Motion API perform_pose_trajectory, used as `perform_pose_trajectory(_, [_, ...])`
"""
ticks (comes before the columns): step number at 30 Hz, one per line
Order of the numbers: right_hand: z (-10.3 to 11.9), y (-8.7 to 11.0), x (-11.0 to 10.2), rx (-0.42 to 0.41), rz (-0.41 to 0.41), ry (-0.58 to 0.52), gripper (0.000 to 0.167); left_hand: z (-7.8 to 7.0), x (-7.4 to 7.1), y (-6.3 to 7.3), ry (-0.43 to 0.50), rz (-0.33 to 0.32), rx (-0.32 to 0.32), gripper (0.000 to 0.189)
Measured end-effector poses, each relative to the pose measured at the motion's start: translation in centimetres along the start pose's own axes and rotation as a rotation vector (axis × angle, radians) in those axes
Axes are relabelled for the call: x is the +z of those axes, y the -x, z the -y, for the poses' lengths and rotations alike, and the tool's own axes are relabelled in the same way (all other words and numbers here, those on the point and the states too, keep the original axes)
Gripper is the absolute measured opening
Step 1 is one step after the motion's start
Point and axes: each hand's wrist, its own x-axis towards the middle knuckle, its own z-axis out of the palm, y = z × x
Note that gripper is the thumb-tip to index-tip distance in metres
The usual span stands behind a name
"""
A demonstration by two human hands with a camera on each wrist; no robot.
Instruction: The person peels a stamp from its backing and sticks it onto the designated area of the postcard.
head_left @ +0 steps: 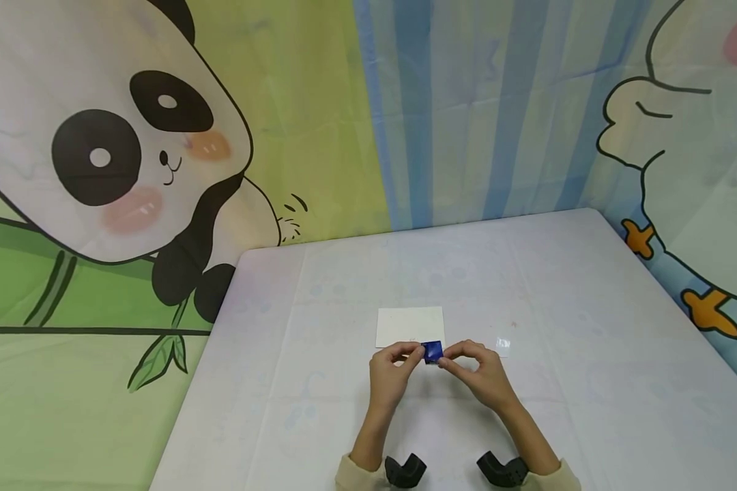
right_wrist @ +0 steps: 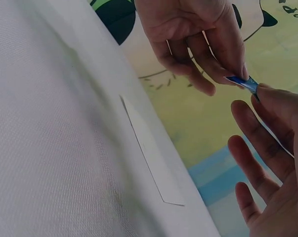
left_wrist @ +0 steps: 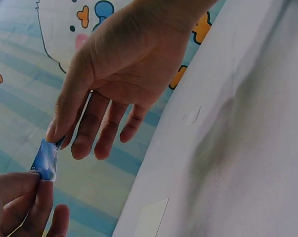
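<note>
A small, flat blue packet [head_left: 432,352], roughly square and shiny, is held up above the table between both hands. At its left edge my left hand [head_left: 388,377] pinches it between thumb and fingertip. My right hand [head_left: 484,375] pinches the opposite edge the same way. In the left wrist view the packet [left_wrist: 46,161] shows a lighter blue face with tiny print along its border, too small to read. From the right wrist it is seen nearly edge-on, a narrow blue strip [right_wrist: 243,83]. The remaining fingers of the right hand [right_wrist: 277,163] are spread loosely.
Just beyond the hands a white rectangular card [head_left: 409,324] lies on the white-covered table [head_left: 589,300]. A small clear, shiny piece [head_left: 502,346] lies right of it. Black wrist mounts [head_left: 405,470] sit near both sleeves. Printed cartoon curtains [head_left: 319,123] stand behind the table.
</note>
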Motion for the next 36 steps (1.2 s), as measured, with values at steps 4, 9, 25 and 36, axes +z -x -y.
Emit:
perform_pose_trajectory(4, [0.0,-0.2,0.3,0.055,0.0,0.017,0.009,0.6,0.4,-0.6,-0.073,-0.044,0.056,0.016])
perform_pose_trajectory(9, [-1.9,-0.6,0.7,0.144,-0.009,0.009,0.008,1.0,0.7,-1.8,-0.126,-0.049,0.067,0.012])
perform_pose_trajectory(25, [-7.0,-4.5,1.9,0.26,-0.145,0.188,0.016,3.6,2.5,-7.7,-0.278,-0.046,0.032,0.013])
perform_pose_trajectory(36, [-9.4,-6.2,2.8,0.377,-0.174,0.258,0.02,5.8,3.7,-10.7,-0.347,0.018,-0.172,0.014])
